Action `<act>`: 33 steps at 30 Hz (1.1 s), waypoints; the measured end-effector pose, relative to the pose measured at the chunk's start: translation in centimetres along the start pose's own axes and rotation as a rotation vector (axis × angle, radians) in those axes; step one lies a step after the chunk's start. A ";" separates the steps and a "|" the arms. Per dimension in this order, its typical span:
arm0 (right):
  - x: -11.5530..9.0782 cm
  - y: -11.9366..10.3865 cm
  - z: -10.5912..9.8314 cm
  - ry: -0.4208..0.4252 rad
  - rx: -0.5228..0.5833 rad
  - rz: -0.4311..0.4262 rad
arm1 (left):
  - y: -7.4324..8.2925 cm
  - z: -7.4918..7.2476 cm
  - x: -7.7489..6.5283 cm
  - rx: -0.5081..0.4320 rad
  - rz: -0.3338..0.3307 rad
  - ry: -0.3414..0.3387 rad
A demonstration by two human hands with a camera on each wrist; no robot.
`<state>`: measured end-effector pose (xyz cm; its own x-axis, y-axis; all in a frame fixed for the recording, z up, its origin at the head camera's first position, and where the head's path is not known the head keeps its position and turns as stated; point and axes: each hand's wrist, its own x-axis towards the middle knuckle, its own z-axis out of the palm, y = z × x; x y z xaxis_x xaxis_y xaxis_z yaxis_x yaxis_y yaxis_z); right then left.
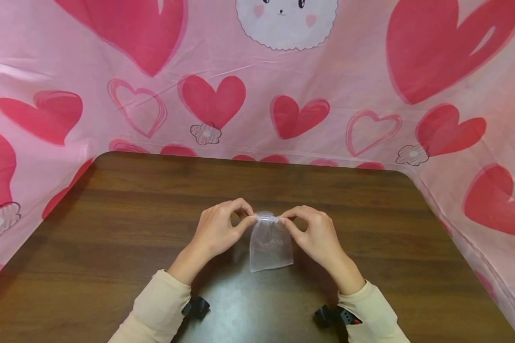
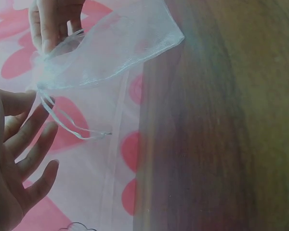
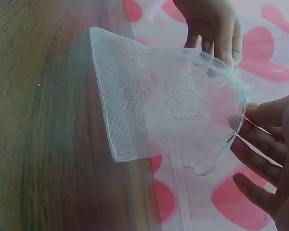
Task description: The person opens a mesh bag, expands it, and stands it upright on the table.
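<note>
A small sheer white drawstring pouch (image 1: 271, 247) hangs between both hands above the table, its gathered neck at the top. My left hand (image 1: 219, 226) pinches the left side of that neck between thumb and forefinger. On the opposite side my right hand (image 1: 315, 233) pinches the neck the same way. In the left wrist view a looped drawstring (image 2: 74, 130) dangles beside the left fingers. The right wrist view shows another cord loop (image 3: 212, 166) below the right fingertips. Through the thin mesh of the pouch (image 3: 130, 96) the backdrop is visible.
The dark brown wooden table (image 1: 154, 190) spreads under both hands. Behind and beside it hangs a pink cloth (image 1: 253, 62) printed with red hearts. Black wrist devices sit at the left cuff (image 1: 196, 308) and the right cuff (image 1: 326, 316).
</note>
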<state>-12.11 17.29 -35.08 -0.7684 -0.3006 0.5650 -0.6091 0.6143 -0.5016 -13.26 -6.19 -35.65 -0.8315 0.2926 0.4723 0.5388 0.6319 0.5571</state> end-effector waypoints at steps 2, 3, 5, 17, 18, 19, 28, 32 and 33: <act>0.0 0.0 -0.1 -0.001 0.006 0.004 | 0.0 0.0 0.0 0.002 -0.001 0.000; 0.0 0.0 -0.2 0.000 0.004 0.007 | 0.1 -0.1 0.0 0.002 -0.001 -0.002; 0.0 0.0 -0.3 0.001 -0.001 0.011 | 0.1 -0.1 0.0 0.000 -0.004 -0.003; -0.1 0.4 -0.7 0.014 0.001 0.016 | 0.1 -0.4 0.0 0.004 -0.007 0.010; -0.1 0.4 -0.7 0.012 0.000 0.019 | 0.1 -0.4 0.0 0.005 -0.007 0.011; -0.1 0.4 -0.7 0.011 -0.003 0.022 | 0.0 -0.4 0.0 0.005 -0.008 0.012; 0.0 0.7 -0.8 0.017 -0.013 0.015 | -0.1 -0.4 0.0 0.017 -0.021 0.010; 0.0 0.8 -0.9 0.018 -0.015 0.009 | -0.2 -0.5 0.1 0.021 -0.032 0.006; 0.0 0.8 -1.0 0.016 -0.016 0.009 | -0.2 -0.5 0.1 0.022 -0.033 0.005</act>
<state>-12.41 18.47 -34.83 -0.7706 -0.2836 0.5707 -0.5989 0.6284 -0.4964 -13.35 -6.63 -35.40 -0.8479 0.2677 0.4576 0.5081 0.6568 0.5573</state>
